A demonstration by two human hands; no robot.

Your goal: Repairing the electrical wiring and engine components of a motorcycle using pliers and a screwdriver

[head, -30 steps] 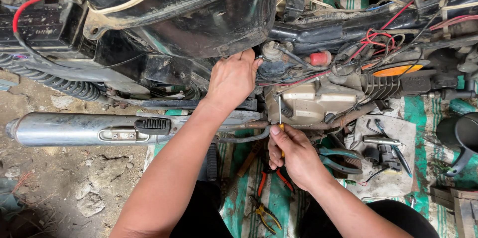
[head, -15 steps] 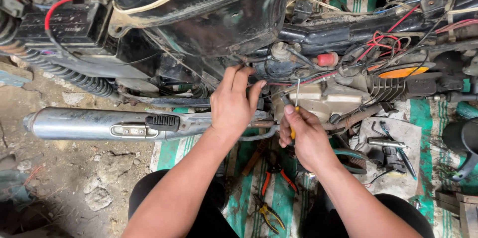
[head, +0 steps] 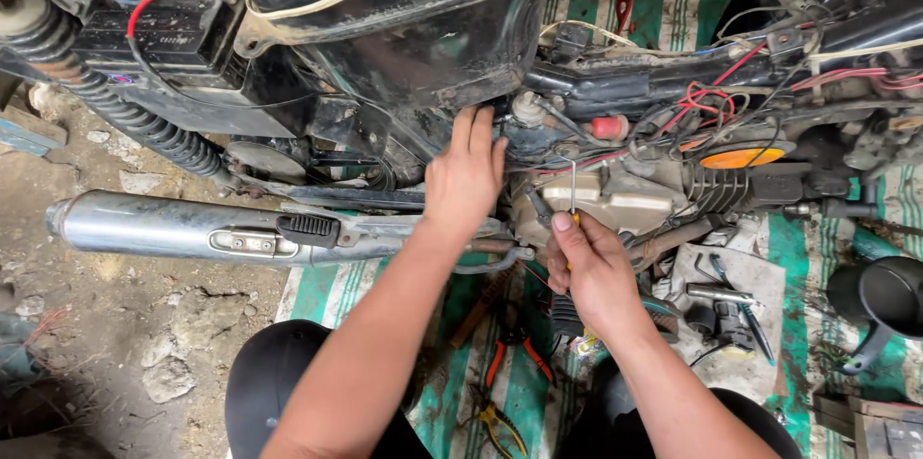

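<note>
Two hands are up against the motorcycle engine at the centre of the frame. Your right hand pinches a thin screwdriver by its yellow handle, fingers closed round it, just below the pale engine casing. The metal shaft runs straight up the picture from your fingertips, so its long axis is vertical in the frame, with the tip lying above the hand and against the top of the casing, close under the red wires. Whether the tip is seated in a screw head, you cannot tell from this view.

Your left hand lies to the left of the tool and slightly higher, fingers straight and held loosely together, pressed flat against the dark frame beside the casing; it holds nothing. The right hand is the one on the tool, and the left is a little apart from the shaft.

Below the left wrist the chrome exhaust pipe stretches toward the left edge. On the green striped mat near your knees lie red-handled pliers, and to the lower right a few loose metal tools on a white cloth.
</note>
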